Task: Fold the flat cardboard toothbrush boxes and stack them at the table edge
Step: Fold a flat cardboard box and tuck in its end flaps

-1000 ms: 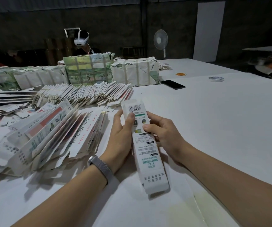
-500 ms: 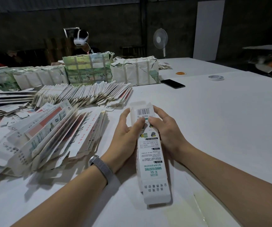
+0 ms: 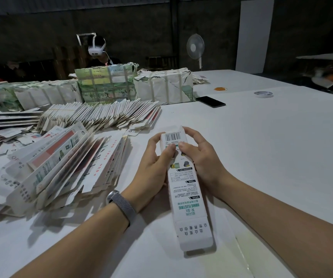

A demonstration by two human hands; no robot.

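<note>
A long white toothbrush box with green print and a barcode lies lengthwise in front of me, its near flap open toward me. My left hand grips its far end from the left, thumb on the printed face. My right hand grips the same end from the right, thumb beside the left one and fingers curled round the far edge. A leaning pile of flat boxes lies on the white table to the left, and a second fanned row of flat boxes lies behind it.
Strapped bundles of cardboard line the back. Behind them sits a person wearing a white headset. A black phone, a tape roll and an orange rubber band lie at the far right. A standing fan is beyond the table.
The box has slid toward me and both hands have closed in on its far end, the thumbs now meeting below the barcode.
</note>
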